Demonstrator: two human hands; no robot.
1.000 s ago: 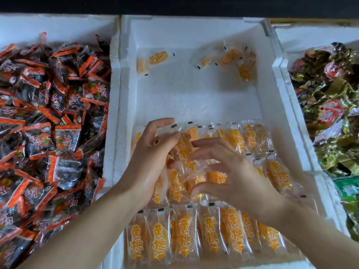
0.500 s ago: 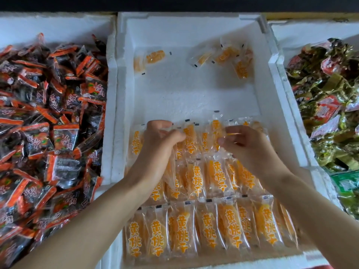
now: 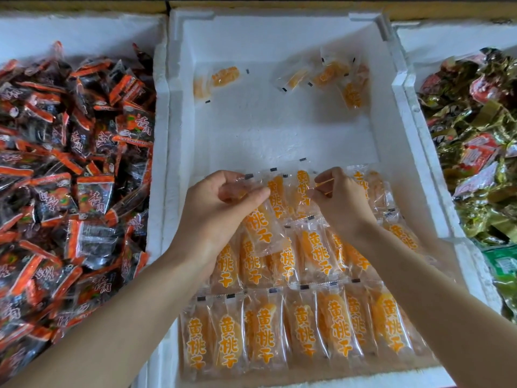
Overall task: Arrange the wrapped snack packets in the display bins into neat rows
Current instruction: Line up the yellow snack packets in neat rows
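A white foam bin (image 3: 279, 135) in the middle holds clear packets of orange dried peach. A front row (image 3: 296, 331) lies side by side, a second row (image 3: 307, 253) sits behind it, and a third row (image 3: 296, 189) is forming. My left hand (image 3: 221, 208) pinches a clear packet (image 3: 260, 219) at the left end of the third row. My right hand (image 3: 341, 200) pinches the edge of a packet (image 3: 303, 186) in that row. Loose packets lie at the back left (image 3: 221, 78) and back right (image 3: 333, 77).
A bin to the left is heaped with black and orange packets (image 3: 70, 163). On the right, another bin holds green and gold wrapped packets (image 3: 475, 130). Foam walls (image 3: 162, 135) separate the bins. Bare white floor shows in the middle bin's back half.
Both hands have moved from the second row up to the third row. The packets under them have been spread into straighter lines. The camera has shifted slightly.
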